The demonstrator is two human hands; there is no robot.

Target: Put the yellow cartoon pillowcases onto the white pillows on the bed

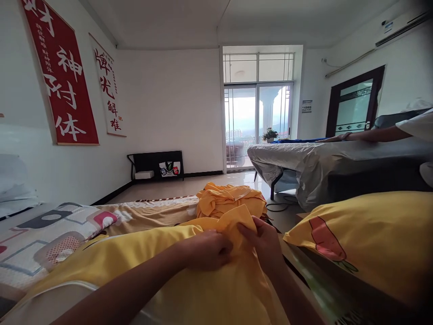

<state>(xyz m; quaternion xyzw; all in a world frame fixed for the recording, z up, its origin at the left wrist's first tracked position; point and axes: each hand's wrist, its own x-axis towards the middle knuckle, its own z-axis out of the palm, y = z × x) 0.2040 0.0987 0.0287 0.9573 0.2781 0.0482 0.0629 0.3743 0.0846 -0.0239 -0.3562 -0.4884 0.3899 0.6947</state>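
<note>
A yellow cloth (223,289) lies spread in front of me, with a pale strip along its left part. My left hand (208,248) is closed in a fist on the cloth, near its far edge. My right hand (262,239) pinches a raised corner of the same cloth between thumb and fingers. Just beyond my hands sits a heap of orange-yellow fabric (233,201). To the right lies a yellow pillow-like piece (375,239) printed with a carrot.
A patterned cover (57,239) lies at the left beside a tan blanket (152,214). At the right stands a table under plastic sheeting (307,162), where another person's arm (368,134) rests. A low black rack (155,164) stands by the wall.
</note>
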